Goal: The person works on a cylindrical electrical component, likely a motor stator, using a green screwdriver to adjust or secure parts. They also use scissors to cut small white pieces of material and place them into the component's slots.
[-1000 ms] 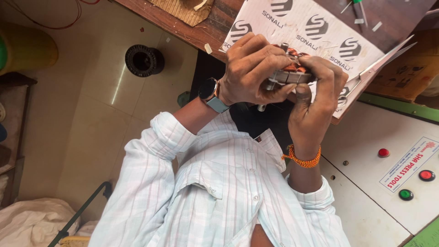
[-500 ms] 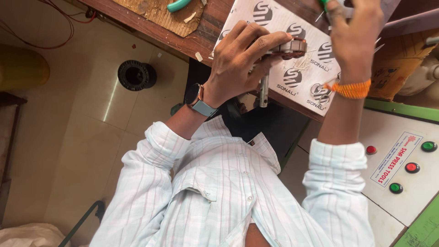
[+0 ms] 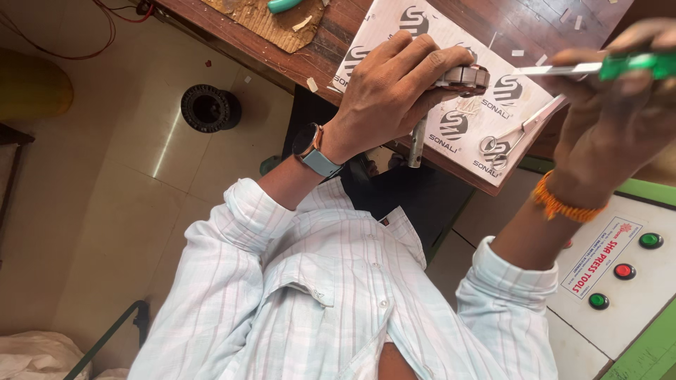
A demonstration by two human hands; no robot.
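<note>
Head view, looking straight down over our own striped shirt (image 3: 310, 309). Largest first: a pale tiled floor (image 3: 105, 197) fills the left side, and a dark wooden surface (image 3: 507, 28) runs across the top. To the right stands a white machine panel (image 3: 634, 295) with green and red push buttons. On the surface lies a sheet of white printed card (image 3: 451, 119), which hangs a little over the near edge. A black ribbed ring (image 3: 209, 108) sits on the floor, well apart from us.

Our left hand (image 3: 384, 95) is closed around a small laminated metal rotor core (image 3: 465, 76), holding it just above the card, with its steel shaft (image 3: 416, 144) pointing down past the edge. We judge the piece dense, rigid and heavy for its size, with smooth metal that may slip; the ribbed core gives a surer hold than the thin shaft.

Our right hand (image 3: 612, 112) is closed on a green-handled tool (image 3: 598, 67), its pale blade aimed toward the core but not touching it. Small scissors (image 3: 510, 137) lie on the card between the hands. White scraps (image 3: 517, 53) dot the wood.
</note>
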